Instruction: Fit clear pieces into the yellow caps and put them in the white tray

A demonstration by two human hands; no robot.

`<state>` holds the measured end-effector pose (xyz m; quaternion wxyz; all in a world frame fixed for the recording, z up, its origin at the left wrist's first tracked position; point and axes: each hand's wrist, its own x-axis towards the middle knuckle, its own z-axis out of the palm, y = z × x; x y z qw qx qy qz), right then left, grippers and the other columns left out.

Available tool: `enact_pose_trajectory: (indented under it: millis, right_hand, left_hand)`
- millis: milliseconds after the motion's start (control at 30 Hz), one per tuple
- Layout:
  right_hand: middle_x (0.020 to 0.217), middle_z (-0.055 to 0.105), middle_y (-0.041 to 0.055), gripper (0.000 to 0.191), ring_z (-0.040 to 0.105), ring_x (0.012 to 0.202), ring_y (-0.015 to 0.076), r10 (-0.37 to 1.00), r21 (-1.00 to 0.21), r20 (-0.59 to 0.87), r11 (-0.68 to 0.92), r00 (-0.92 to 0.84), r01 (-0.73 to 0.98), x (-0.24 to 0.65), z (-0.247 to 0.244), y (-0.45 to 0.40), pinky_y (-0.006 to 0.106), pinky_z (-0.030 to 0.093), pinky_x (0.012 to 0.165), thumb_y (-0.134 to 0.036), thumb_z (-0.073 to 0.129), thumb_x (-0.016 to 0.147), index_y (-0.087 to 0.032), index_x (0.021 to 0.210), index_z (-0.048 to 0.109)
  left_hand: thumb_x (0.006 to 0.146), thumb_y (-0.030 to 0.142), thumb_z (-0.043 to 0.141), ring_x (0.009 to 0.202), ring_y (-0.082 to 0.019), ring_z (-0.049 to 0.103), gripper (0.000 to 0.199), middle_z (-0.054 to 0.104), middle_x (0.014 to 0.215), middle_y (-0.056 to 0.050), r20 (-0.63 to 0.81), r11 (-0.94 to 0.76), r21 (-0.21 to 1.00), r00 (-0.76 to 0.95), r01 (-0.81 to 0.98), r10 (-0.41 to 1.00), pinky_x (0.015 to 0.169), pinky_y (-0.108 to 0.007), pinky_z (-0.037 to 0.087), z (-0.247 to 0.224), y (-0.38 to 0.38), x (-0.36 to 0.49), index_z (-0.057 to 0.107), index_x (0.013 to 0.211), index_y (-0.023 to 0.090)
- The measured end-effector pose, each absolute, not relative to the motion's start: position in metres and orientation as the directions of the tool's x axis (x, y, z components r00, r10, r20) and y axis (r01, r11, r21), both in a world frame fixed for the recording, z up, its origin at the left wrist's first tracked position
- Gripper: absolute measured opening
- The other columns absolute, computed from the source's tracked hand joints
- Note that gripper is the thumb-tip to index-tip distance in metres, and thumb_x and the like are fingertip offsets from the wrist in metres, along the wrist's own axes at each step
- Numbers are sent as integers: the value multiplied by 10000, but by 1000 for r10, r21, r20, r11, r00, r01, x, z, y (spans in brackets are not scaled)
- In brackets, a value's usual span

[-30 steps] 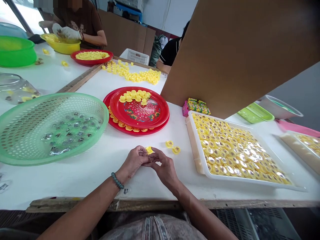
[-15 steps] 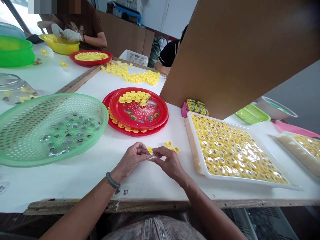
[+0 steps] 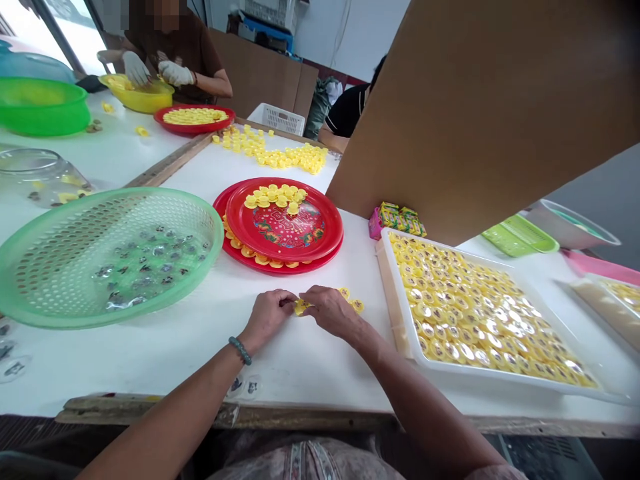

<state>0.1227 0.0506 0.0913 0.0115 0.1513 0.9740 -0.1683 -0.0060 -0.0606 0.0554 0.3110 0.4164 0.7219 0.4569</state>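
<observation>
Between my two hands, low over the white table, is a small round yellow cup-like piece (image 3: 301, 307) with dark marks on its face. My left hand (image 3: 267, 319) is closed, thumb and forefinger pinching at the piece's left edge. My right hand (image 3: 331, 312) reaches over from the other side, its thumb and fingers closed on the right edge. More finished-looking yellow pieces (image 3: 357, 305) lie just beyond my right hand. Clear discs with dark pictures (image 3: 253, 385) lie near the table edge by my left wrist.
A green perforated basket (image 3: 200, 267) with clear printed discs stands left. Stacked red trays (image 3: 330, 230) hold yellow pieces ahead. A white tray (image 3: 400, 320) full of yellow pieces is at right, below a leaning brown board (image 3: 460, 120). A gloved co-worker (image 3: 175, 72) works at a yellow bowl (image 3: 147, 100).
My fingers have shifted from pinching together above the table to gripping the yellow piece, whose face now shows between them. The co-worker's gloved hands have moved apart. The view has turned slightly.
</observation>
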Motion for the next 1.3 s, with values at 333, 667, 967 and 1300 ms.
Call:
enact_pose_trajectory:
  millis: [333,667,967,1300]
  right_hand:
    - [789,621,37,104,576,694,139,433,-192,-110,874,-894,447,123,91,33,228,343,573,-249,576,831,-170,810,641]
    - [746,596,33,98,542,654,140,478,-107,1,873,-878,476,132,74,19,242,326,569,-207,530,848,-166,798,603]
    - [775,603,35,143,551,719,152,564,-134,53,822,-824,554,136,72,10,247,347,605,-284,534,868,-168,804,589]
    - [855,612,71,176,554,832,192,546,-195,-14,820,-837,538,139,78,5,285,422,733,-316,497,891,-176,894,603]
  left_hand:
    - [678,212,549,669,-150,630,194,713,733,1,-141,275,931,-457,242,878,620,-235,471,55,-61,-4,720,771,204]
    - [676,204,525,695,-150,639,225,711,755,-4,-171,288,933,-437,217,883,634,-231,487,56,-60,-3,713,800,200]
    - [675,212,521,696,-148,646,195,714,757,-4,-147,272,932,-439,238,887,646,-224,491,54,-61,0,696,760,196]
    - [725,290,513,746,-171,653,222,711,818,-26,-180,309,893,-369,327,912,684,-250,500,54,-62,-7,671,838,183]
